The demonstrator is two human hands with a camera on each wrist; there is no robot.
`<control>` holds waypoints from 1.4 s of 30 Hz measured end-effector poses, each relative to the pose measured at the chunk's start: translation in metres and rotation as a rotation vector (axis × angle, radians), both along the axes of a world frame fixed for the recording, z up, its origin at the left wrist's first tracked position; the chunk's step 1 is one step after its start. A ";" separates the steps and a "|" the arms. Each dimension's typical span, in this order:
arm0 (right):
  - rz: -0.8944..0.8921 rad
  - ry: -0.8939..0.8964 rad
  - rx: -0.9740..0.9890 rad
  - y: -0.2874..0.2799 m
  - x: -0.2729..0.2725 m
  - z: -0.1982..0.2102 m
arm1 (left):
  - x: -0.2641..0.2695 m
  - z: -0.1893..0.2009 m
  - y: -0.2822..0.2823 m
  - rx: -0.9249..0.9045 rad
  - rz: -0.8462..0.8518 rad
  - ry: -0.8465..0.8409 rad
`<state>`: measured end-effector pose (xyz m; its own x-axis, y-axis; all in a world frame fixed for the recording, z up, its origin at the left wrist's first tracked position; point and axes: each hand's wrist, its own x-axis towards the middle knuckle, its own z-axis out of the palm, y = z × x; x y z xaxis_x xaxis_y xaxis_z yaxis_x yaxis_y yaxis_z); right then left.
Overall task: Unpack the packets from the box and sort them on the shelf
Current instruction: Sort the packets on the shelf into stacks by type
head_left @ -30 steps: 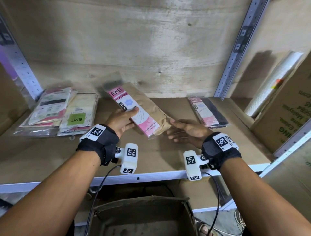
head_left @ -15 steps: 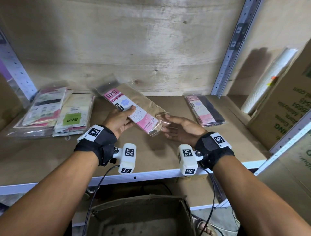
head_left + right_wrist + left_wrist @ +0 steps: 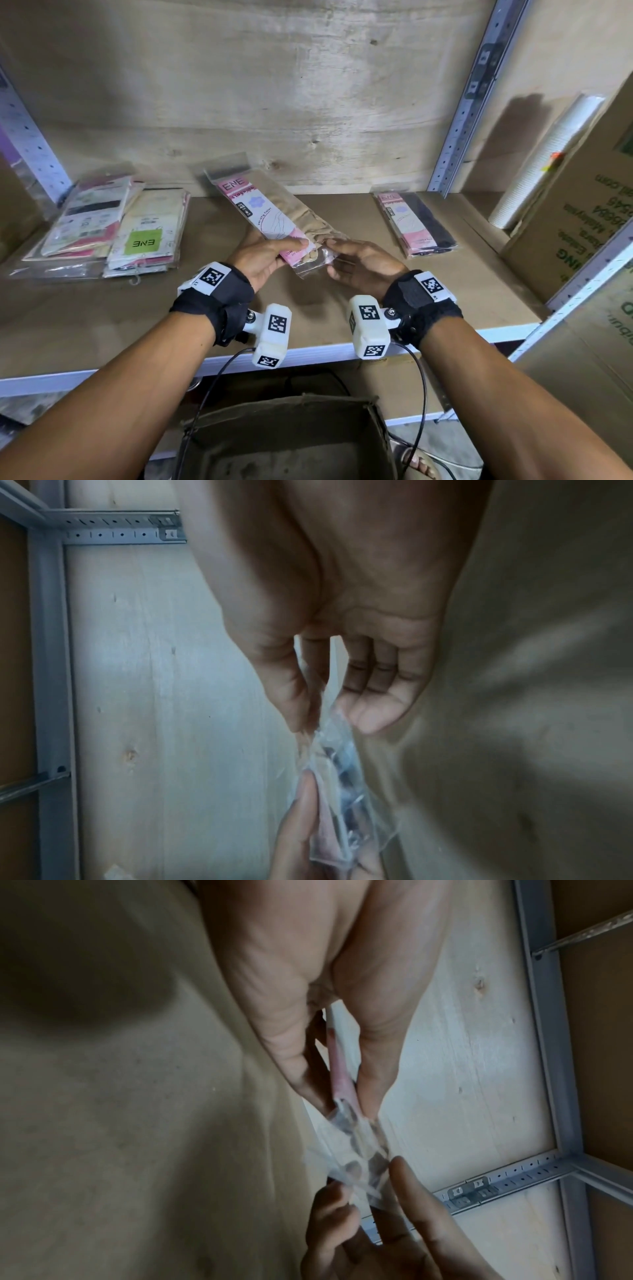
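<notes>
The left hand (image 3: pixel 260 255) pinches the near end of the beige packet (image 3: pixel 270 212), thumb on top, and the packet slants up and away from it above the shelf (image 3: pixel 102 308). The right hand (image 3: pixel 363 263) pinches the packet's clear corner just beside the left thumb. The box (image 3: pixel 284 442) sits below both wrists.

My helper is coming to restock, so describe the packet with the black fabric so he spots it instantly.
On the wooden shelf, look right, near the grey upright post. The black-fabric packet lies flat there alone; the one in the hands holds beige.
</notes>
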<state>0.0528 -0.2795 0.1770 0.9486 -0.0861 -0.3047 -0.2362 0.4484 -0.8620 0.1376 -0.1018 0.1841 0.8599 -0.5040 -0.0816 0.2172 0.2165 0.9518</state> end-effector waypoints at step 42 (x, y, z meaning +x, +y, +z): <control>-0.090 0.254 -0.669 -0.037 -0.016 0.016 | -0.003 -0.009 -0.035 0.514 -0.093 -0.068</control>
<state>0.0367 -0.3163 0.1928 0.8360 -0.4059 -0.3693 -0.4525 -0.1291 -0.8824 0.1347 -0.1369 0.1755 0.8253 -0.4884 -0.2834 0.1468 -0.2989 0.9429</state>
